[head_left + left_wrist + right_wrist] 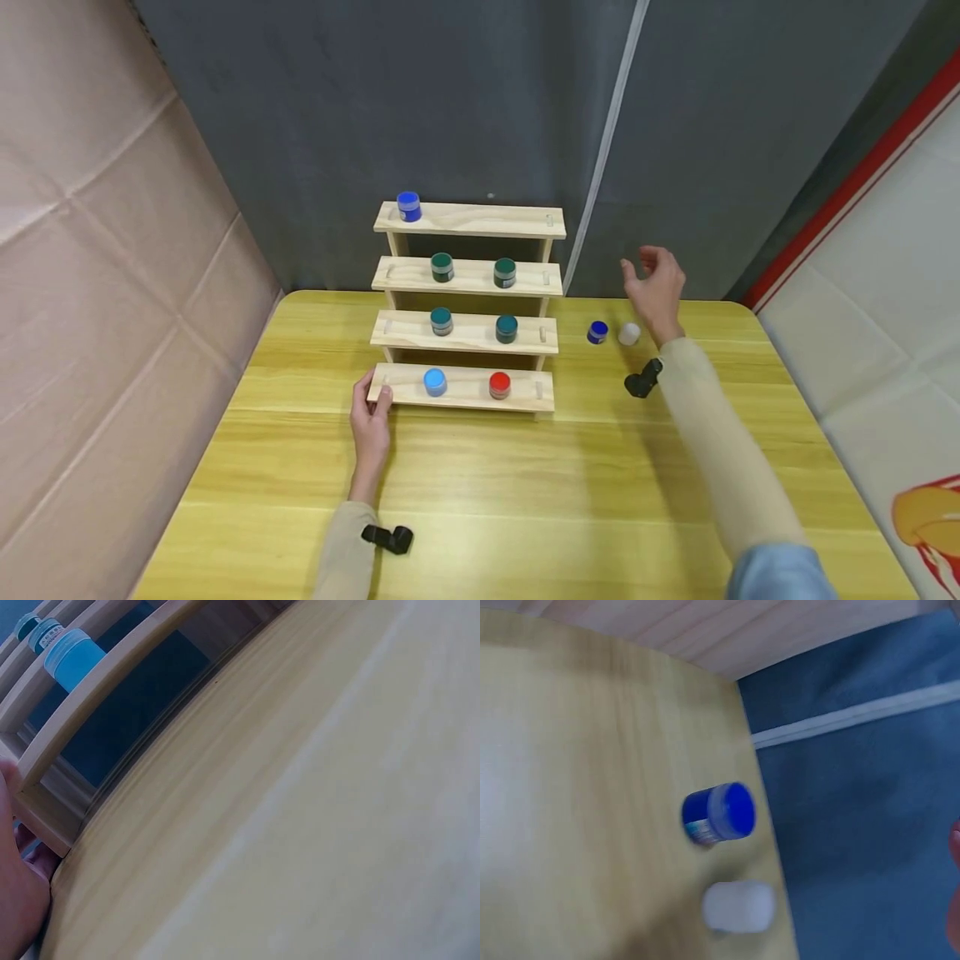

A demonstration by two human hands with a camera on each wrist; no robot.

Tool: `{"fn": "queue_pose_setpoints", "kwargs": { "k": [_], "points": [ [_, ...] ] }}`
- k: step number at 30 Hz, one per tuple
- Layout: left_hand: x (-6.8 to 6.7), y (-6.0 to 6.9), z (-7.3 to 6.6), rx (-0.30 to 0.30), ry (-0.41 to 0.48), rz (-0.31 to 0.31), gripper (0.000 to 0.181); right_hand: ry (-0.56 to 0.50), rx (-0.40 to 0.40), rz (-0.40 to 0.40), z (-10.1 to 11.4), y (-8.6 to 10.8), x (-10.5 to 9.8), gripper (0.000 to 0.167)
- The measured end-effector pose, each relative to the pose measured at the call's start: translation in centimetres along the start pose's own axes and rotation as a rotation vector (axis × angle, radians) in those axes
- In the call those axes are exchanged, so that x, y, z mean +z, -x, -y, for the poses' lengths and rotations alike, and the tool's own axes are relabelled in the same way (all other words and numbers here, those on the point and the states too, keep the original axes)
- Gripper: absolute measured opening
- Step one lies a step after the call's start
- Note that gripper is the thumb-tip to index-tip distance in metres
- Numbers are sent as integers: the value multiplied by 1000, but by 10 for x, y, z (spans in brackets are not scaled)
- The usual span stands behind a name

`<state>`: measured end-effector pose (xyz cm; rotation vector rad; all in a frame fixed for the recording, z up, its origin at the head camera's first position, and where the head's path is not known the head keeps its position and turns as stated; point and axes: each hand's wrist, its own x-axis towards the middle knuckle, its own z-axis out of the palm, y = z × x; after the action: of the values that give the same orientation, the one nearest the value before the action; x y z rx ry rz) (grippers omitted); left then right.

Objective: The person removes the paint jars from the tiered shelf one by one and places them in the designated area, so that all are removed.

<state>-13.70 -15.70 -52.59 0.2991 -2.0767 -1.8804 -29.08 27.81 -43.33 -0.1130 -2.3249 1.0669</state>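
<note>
A wooden stepped rack (463, 332) with several shelves stands on the table. My left hand (371, 421) grips the left end of its lowest shelf, thumb on top; the left wrist view shows fingers beside the rack's side panel. On that shelf sit a light blue jar (435, 382) and a red jar (499, 385). My right hand (657, 287) is raised right of the rack, fingers loosely bent, holding nothing. Nearest it on the table are a white jar (629, 334) and a dark blue jar (597, 332), standing side by side.
Green-lidded jars stand in pairs on the two middle shelves, one of them a dark green jar (442, 267). A blue jar (408, 207) sits at the top shelf's left end. Behind the yellow wood table (480, 500) hangs a dark grey curtain (375, 100).
</note>
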Motion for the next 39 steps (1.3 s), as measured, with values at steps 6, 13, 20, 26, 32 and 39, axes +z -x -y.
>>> {"fn": "queue_pose_setpoints", "kwargs": {
  "k": [6, 13, 20, 26, 32, 39],
  "points": [
    [0, 0, 1, -2, 18, 6, 44, 1, -104, -14, 28, -21, 0, 39],
    [-1, -1, 1, 5, 21, 5, 44, 3, -202, -34, 64, -44, 1, 37],
    [-1, -1, 2, 2, 6, 1, 44, -7, -258, -31, 92, -52, 12, 35],
    [-2, -2, 3, -6, 10, 12, 44, -41, -251, -14, 115, -51, 23, 39],
    [-4, -3, 3, -3, 20, 4, 44, -73, -266, 21, 148, -51, 39, 41],
    [-2, -3, 3, -6, 31, 11, 45, -117, -291, 54, 177, -50, 61, 42]
  ]
}}
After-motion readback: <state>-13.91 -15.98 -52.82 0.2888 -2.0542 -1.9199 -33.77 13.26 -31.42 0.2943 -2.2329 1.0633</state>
